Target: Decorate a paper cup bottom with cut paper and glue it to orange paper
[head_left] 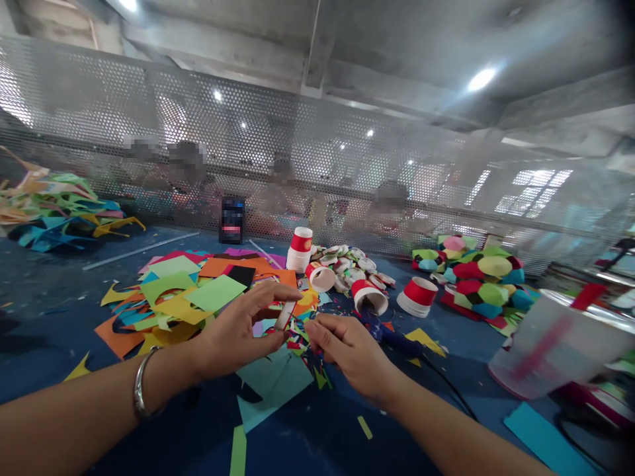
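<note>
My left hand [243,327], with a silver bangle on the wrist, pinches a small white and red strip of paper [285,316] between thumb and fingers. My right hand [350,350] hovers just to its right, fingers curled together near the strip; whether it holds anything is hidden. Both hands are over a heap of coloured paper scraps [193,294] on the blue table [307,436]. A glue gun [391,337] with a black cord lies just right of my right hand.
Red and white paper cups [300,250] and cut cup bottoms [347,261] lie behind the hands. A pile of multicoloured paper balls [476,277] sits at the right, a translucent plastic tub [560,344] nearer. More paper offcuts [54,208] lie far left. A perforated metal screen [297,145] backs the table.
</note>
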Tool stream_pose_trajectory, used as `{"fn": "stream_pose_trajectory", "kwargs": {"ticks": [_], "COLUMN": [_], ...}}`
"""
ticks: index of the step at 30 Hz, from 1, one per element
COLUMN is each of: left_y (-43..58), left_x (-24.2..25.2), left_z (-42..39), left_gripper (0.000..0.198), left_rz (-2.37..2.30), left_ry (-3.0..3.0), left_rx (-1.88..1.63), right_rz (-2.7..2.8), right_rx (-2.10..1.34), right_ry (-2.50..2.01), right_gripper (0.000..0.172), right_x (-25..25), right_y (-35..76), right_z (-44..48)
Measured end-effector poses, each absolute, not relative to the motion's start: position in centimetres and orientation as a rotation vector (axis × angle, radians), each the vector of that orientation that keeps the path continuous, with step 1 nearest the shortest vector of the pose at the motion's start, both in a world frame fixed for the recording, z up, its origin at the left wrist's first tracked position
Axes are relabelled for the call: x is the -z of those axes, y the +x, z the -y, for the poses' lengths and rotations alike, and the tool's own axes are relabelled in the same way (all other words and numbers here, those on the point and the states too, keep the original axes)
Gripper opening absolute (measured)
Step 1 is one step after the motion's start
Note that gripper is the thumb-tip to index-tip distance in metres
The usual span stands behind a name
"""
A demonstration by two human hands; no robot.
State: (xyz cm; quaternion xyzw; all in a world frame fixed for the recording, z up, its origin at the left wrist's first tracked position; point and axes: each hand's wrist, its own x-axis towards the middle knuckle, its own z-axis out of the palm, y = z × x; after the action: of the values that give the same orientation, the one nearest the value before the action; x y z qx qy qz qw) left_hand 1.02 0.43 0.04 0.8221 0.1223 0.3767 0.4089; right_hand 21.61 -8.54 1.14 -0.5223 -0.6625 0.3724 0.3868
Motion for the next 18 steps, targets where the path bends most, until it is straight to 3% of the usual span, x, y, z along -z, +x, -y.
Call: {"fn": "stream_pose_trajectory", "kwargs": {"ticks": [9,14,18], "left_y": [1.8,1.7,1.7], "left_x": [-0.5,-0.4,-0.7], "left_z": [0.0,0.8,1.2], "left_gripper": [0.034,0.042,0.035], "left_rz": [-0.496,-0.498,-0.471], "left_ry": [1.574,1.678,1.687], "left_rx": [-0.666,-0.399,-0.301], "right_rz": [1.637,1.670,1.680], "right_rx": [-0.889,-0.850,-1.006], "right_ry": [-1.305,-1.274,-1.241], "right_gripper": [0.041,0.032,0.030], "right_x": [-1.6,-1.4,-1.2], "right_y": [21.8,21.9,21.7], "right_z": [8.5,8.4,8.4]}}
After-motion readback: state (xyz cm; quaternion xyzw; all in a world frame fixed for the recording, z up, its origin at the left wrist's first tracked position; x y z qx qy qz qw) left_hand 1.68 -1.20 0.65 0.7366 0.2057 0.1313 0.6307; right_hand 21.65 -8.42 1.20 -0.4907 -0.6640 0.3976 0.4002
